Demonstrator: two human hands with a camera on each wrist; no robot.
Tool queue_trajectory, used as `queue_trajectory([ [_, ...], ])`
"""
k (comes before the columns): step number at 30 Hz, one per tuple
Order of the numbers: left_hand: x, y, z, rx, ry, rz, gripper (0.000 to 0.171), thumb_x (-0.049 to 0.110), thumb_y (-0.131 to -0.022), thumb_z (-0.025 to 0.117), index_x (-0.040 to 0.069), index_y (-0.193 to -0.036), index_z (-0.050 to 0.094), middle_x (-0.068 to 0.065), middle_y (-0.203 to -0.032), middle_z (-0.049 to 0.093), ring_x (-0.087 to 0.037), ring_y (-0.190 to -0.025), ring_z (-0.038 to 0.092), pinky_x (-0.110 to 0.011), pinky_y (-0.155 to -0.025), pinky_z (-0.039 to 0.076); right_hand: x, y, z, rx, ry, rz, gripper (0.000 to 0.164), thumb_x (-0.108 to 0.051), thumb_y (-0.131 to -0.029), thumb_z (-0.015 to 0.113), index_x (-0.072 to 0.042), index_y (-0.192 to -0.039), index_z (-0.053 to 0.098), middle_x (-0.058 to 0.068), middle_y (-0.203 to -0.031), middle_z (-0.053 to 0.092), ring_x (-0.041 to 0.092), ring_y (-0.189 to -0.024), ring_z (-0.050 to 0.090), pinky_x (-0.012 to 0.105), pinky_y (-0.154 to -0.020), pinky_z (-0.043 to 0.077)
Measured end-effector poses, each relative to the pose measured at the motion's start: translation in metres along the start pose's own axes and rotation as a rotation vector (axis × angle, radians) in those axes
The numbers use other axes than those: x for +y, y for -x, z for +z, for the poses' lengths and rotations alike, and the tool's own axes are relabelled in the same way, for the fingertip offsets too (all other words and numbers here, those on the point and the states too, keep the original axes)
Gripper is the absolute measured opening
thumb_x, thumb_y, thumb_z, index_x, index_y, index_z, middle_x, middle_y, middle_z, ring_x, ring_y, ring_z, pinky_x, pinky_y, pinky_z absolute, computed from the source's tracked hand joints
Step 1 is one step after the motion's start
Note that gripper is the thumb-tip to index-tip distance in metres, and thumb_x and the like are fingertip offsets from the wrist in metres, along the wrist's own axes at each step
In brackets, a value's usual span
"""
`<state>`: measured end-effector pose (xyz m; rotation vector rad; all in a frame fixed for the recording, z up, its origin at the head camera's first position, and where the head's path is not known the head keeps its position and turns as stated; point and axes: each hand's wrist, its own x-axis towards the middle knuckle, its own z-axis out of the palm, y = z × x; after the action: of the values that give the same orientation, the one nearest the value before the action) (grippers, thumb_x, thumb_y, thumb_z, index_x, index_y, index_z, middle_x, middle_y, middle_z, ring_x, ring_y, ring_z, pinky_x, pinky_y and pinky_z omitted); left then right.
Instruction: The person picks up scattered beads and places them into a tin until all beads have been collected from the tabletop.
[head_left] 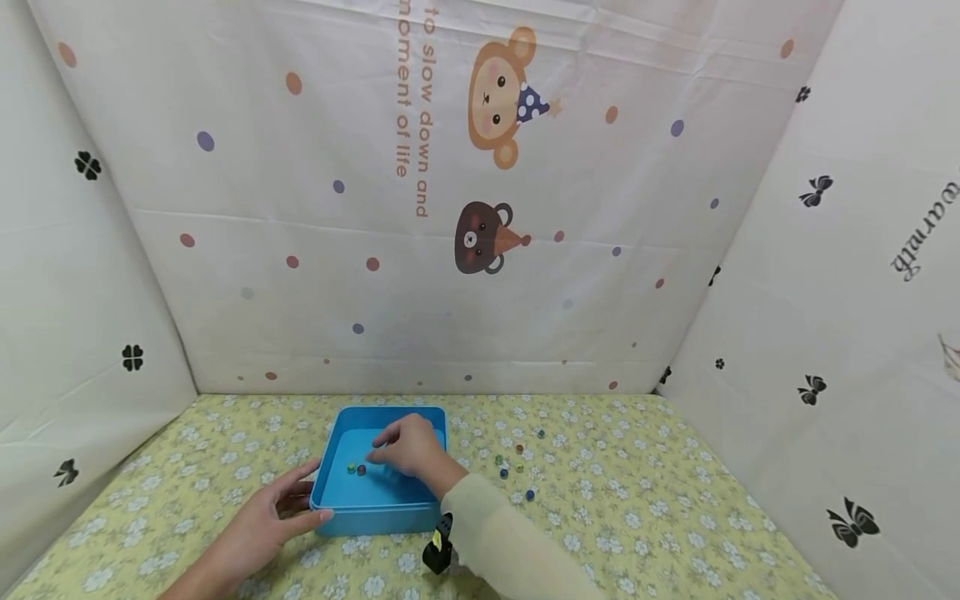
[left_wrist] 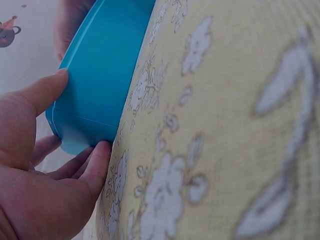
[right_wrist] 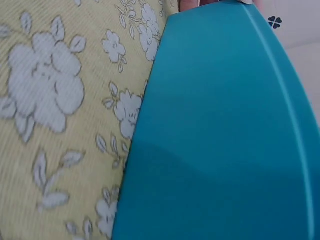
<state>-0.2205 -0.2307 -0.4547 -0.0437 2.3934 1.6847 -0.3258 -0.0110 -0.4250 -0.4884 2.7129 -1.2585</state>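
Blue box [head_left: 386, 522] on floral worktop [head_left: 637, 533], open side up. Left hand [head_left: 264, 517] grips its near left corner: thumb on front wall, other fingers round the left side. Presumably a brace so the box doesn't slide while the other side works inside. Right hand [head_left: 412, 450] reaches in over the right part of the box; fingers slightly bent and parted, no marble visible between them, undersides hidden.

Two marbles on the box floor, close together left of those fingertips: yellow-green marble [head_left: 351, 468] and dark red marble [head_left: 362, 470]. Walls probably stop them rolling away. Loose to the right of the box: teal marble [head_left: 541, 433], orange-brown marble [head_left: 519, 448], green marble [head_left: 498, 459], pale yellow-green marble [head_left: 520, 468], upper blue marble [head_left: 504, 472], lower blue marble [head_left: 530, 495]. Scattered, likely within easy right-side reach.

Only head view gives the box interior and marbles. Left wrist view adds the thumb tip pressing the wall and fingers low at the corner, near the cloth. Right wrist view is mostly outer front wall, a bit of left fingers at top edge; no right fingers there, so no help on that grasp
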Motion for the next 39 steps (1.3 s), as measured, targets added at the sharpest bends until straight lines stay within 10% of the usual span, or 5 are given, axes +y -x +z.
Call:
queue_trajectory([
  [24,0.000,-0.001,0.001,0.011,-0.007,0.026,0.088,0.031,-0.093,0.077,0.013,-0.163,0.027,-0.033,-0.152,0.044,-0.042,-0.127,0.058,-0.042,-0.101,0.064,0.020,0.008,-0.048,0.002,-0.151,-0.082,0.016,-0.035,-0.092,0.079,-0.022,-0.101,0.082,-0.008,-0.096,0.072,0.007,-0.084,0.064,0.023,-0.067,0.060],
  [32,0.003,-0.002,0.000,0.002,-0.003,0.015,0.088,0.029,-0.093,0.077,0.011,-0.163,0.026,-0.033,-0.151,0.044,-0.044,-0.129,0.057,-0.043,-0.101,0.064,0.035,0.014,-0.067,0.045,-0.285,-0.119,0.022,-0.035,-0.092,0.079,-0.019,-0.107,0.082,-0.003,-0.106,0.074,0.011,-0.091,0.067,0.049,-0.085,0.068],
  [39,0.002,-0.001,-0.001,-0.005,0.004,0.006,0.088,0.029,-0.093,0.076,0.011,-0.163,0.025,-0.033,-0.152,0.043,-0.043,-0.128,0.057,-0.044,-0.102,0.064,0.061,0.019,-0.087,0.134,-0.265,-0.163,0.026,-0.034,-0.095,0.076,-0.015,-0.112,0.080,0.004,-0.110,0.075,0.014,-0.093,0.069,0.044,-0.082,0.068],
])
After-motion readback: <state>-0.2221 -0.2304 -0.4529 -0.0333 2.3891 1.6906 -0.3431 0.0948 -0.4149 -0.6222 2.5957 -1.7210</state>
